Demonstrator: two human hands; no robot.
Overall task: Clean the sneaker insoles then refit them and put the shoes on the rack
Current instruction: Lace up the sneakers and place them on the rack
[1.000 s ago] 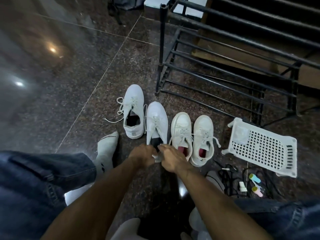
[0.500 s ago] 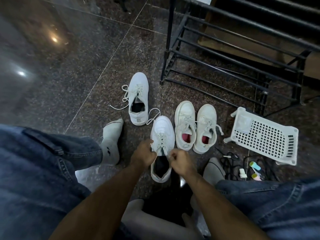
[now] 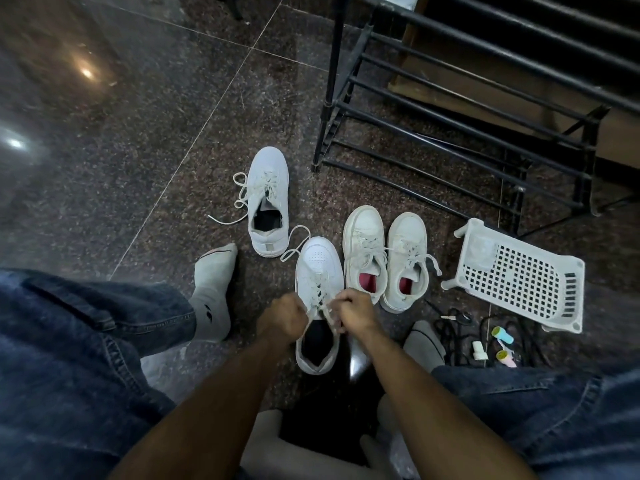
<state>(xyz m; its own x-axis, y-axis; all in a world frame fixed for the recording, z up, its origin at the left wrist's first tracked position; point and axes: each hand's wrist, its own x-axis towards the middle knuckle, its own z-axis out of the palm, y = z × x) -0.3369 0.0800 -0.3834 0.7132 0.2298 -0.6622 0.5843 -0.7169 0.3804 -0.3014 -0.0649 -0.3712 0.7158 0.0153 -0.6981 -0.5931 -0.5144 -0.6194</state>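
- dark speckled floor (image 3: 156, 140); white basket (image 3: 519, 278) lies tipped, nothing visible inside.
- my left hand (image 3: 284, 318) and right hand (image 3: 356, 313) pinch the near sneaker (image 3: 317, 271) laces.
- other sneaker (image 3: 268, 202) ahead, white pair (image 3: 384, 258) beside, black rack (image 3: 467, 109) beyond.

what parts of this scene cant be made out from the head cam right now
- Laces of the near sneaker: where the left hand and right hand pinch them, the fingers cover the knot.
- Its insole: only a dark opening shows; the hands shade it.
- Shoe rack: upper shelves cut off by the top edge.
- Small items beside the white basket: too small to identify.
- Pink-lined pair: the tongues hide most of the insoles.
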